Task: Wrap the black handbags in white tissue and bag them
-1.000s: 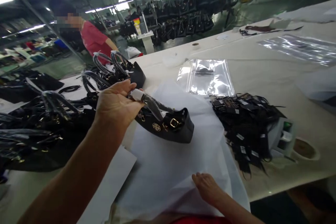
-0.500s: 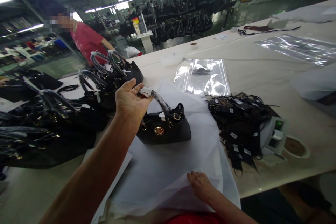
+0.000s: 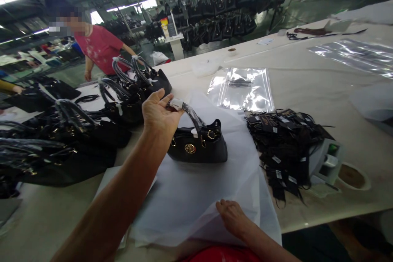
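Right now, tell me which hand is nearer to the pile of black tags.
Right. The right hand grips the white sheet, left of the pile of black tags and closer to the camera; the left hand, farther left, holds the black handbag by its handle.

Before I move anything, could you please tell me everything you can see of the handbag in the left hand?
The handbag is black, apparently leather or imitation, with a round gold-coloured emblem and a gold-coloured buckle. Its arched handle wears clear wrapping, with a white wrap near the top, at the fingers of the left hand. It sits upright on a white sheet. I cannot tell whether its top is closed.
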Motion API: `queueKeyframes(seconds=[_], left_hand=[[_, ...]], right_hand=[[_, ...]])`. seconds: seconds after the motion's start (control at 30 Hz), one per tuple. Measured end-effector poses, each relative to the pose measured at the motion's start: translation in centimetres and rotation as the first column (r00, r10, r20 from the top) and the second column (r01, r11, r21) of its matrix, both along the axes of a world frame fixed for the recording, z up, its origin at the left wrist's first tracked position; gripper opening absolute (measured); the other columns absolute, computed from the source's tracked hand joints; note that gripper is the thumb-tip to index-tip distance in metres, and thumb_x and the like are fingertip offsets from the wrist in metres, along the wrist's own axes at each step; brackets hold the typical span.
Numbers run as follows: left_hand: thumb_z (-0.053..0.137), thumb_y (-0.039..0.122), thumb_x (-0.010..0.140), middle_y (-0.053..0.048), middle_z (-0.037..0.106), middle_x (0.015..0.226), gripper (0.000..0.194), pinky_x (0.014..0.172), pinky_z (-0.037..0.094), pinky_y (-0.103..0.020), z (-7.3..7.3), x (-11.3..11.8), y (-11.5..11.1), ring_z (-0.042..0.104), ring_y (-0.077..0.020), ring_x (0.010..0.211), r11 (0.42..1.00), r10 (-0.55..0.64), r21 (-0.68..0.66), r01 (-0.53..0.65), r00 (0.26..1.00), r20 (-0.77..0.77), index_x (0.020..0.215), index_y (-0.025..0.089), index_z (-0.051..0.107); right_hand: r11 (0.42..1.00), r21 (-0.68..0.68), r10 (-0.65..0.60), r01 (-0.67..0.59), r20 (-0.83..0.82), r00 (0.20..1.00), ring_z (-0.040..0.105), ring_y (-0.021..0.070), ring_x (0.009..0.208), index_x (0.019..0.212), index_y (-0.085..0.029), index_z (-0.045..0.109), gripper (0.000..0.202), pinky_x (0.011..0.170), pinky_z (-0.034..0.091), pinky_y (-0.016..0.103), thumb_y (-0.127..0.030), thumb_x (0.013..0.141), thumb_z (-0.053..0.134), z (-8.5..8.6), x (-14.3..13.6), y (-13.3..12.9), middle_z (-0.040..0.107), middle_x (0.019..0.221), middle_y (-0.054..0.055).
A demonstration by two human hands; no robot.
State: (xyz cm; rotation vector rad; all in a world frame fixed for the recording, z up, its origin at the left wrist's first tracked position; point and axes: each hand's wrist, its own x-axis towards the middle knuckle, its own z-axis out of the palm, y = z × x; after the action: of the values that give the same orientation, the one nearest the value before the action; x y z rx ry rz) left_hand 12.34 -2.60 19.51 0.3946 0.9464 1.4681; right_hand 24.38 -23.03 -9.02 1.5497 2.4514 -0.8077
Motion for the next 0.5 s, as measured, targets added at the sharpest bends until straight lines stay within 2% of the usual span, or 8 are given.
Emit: queueKeyframes(seconds=[0.13, 0.3, 0.5], left_hand=[[0.053, 0.022, 0.071, -0.011, 0.05, 0.111, 0.036, 0.088, 0.049, -0.043, -0.2, 0.5, 0.5, 0.054, -0.0232, 0.1, 1.0, 0.004, 0.006, -0.004, 1.0, 0.007, 0.106, 0.02, 0.055], [0.053, 0.022, 0.071, -0.011, 0.05, 0.109, 0.028, 0.083, 0.051, -0.04, -0.4, 0.9, 1.1, 0.054, -0.0202, 0.093, 1.0, -0.017, 0.004, 0.017, 1.0, 0.024, 0.098, 0.017, 0.056], [0.056, 0.024, 0.073, -0.01, 0.049, 0.112, 0.021, 0.081, 0.05, -0.037, -0.9, 1.0, 2.5, 0.053, -0.0215, 0.098, 0.998, -0.055, 0.036, 0.053, 0.997, 0.059, 0.093, 0.017, 0.057]], right_hand=[[1.0, 0.011, -0.001, 0.001, -0.003, 1.0, 0.062, 0.0196, 0.086, 0.098, -0.015, 0.059, 0.036, 0.073, 0.04, 0.027, 0.004, 0.073, 0.04, 0.1, -0.1, -0.2, 0.065, 0.095, 0.01], [0.999, -0.026, 0.021, -0.02, 0.034, 0.999, 0.061, 0.0197, 0.088, 0.098, -0.015, 0.06, 0.038, 0.074, 0.039, 0.027, 0.004, 0.073, 0.039, 0.8, -0.1, 0.0, 0.065, 0.097, 0.009], [0.999, -0.028, 0.038, -0.036, 0.046, 0.998, 0.061, 0.0199, 0.087, 0.098, -0.016, 0.059, 0.039, 0.071, 0.038, 0.027, 0.005, 0.072, 0.039, 1.3, -0.5, 0.2, 0.065, 0.096, 0.009]])
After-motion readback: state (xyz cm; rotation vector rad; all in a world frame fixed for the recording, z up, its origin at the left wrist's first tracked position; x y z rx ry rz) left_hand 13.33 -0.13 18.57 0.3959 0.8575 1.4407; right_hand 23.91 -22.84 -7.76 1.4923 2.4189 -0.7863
